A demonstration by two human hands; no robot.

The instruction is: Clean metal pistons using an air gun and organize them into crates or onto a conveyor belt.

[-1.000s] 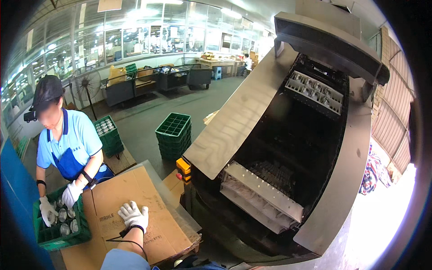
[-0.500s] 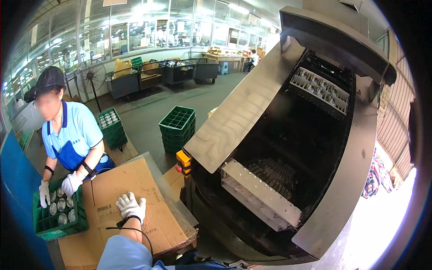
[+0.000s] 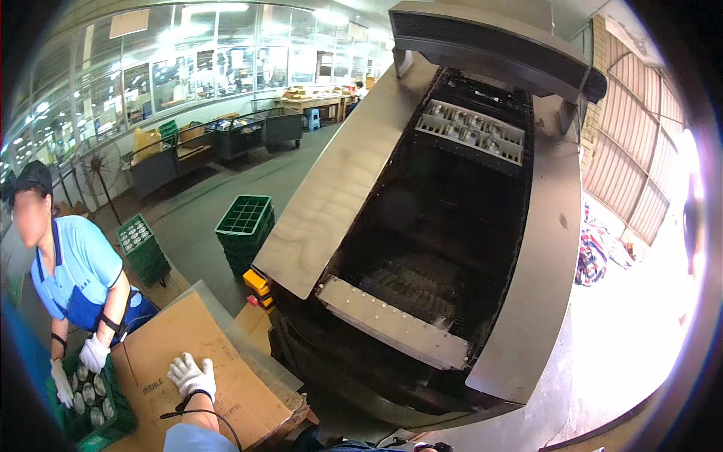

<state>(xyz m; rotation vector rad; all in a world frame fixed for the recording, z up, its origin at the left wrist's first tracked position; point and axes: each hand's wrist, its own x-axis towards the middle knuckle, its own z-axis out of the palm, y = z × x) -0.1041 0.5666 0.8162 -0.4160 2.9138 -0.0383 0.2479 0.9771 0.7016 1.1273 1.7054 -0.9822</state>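
My left hand, in a white glove with a dark band and a thin cord at the wrist, rests palm down on a flat brown cardboard sheet. Its fingers are spread and it holds nothing. My right hand is out of view. Left of the cardboard sits a green divided crate with several shiny metal cylindrical parts in its compartments. A co-worker in a light blue shirt and white gloves has both hands in that crate.
A large machine with a dark conveyor bed stands to the right; a slotted metal rack holding parts lies far along it. By its near left corner is a yellow control box. Green crates are stacked beyond, near dark carts.
My view has swung to the right, so everything sits further left in the picture. My left hand stays flat on the cardboard. The co-worker's hands are still at the crate.
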